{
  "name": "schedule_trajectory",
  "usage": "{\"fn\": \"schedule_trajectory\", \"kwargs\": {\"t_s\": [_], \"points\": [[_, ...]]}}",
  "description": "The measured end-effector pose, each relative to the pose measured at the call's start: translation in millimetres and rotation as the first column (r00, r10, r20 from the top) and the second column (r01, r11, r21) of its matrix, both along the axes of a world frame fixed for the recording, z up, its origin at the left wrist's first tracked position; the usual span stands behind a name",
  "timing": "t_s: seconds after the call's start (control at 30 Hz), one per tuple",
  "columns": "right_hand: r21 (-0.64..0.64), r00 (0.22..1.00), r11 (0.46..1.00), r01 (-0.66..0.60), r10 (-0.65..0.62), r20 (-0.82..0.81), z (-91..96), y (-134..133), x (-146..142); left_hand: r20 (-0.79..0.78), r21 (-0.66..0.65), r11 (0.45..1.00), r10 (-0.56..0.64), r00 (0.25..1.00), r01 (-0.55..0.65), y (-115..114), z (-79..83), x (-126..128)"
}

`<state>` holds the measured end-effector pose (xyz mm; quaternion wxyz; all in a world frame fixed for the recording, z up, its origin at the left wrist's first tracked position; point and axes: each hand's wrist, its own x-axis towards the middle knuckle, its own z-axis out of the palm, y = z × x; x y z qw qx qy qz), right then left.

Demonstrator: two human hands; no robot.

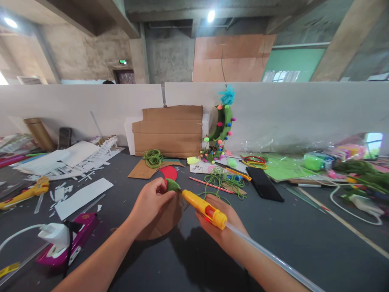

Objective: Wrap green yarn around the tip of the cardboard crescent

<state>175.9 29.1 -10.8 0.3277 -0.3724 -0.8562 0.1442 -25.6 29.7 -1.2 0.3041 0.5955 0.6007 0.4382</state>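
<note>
My right hand (223, 231) is wrapped round a yellow hot glue gun (200, 206), with a long clear glue stick (267, 251) running out of its back end. The gun's nozzle points left, at or very near a small green fuzzy piece (173, 185). My left hand (152, 200) pinches that green piece between thumb and fingers; a bit of red shows beside it. Under both hands lies a rounded piece of brown cardboard (165, 221), partly hidden by the left hand. Just beyond is a red disc (169, 173).
Green yarn (152, 158), a pencil (209, 184), a cutter knife (237, 172) and a black phone (264, 184) lie ahead. A decorated green crescent (225, 125) stands by cardboard (170, 132). Left are another glue gun (28, 192), paper scraps and a purple power strip (83, 233).
</note>
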Motion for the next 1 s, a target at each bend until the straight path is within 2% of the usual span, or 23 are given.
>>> {"fn": "schedule_trajectory", "kwargs": {"t_s": [0.73, 1.0], "points": [[-0.001, 1.0, 1.0, 0.006, -0.006, 0.0, -0.4, -1.7, -0.4, 0.02, -0.009, 1.0, 0.001, 1.0, -0.001, -3.0, 2.4, 1.3], [0.044, 1.0, 0.999, 0.002, -0.001, -0.01, -2.5, 0.7, -0.3, 0.023, 0.007, 1.0, -0.007, 1.0, 0.007, -1.9, 2.5, 1.1]]}}
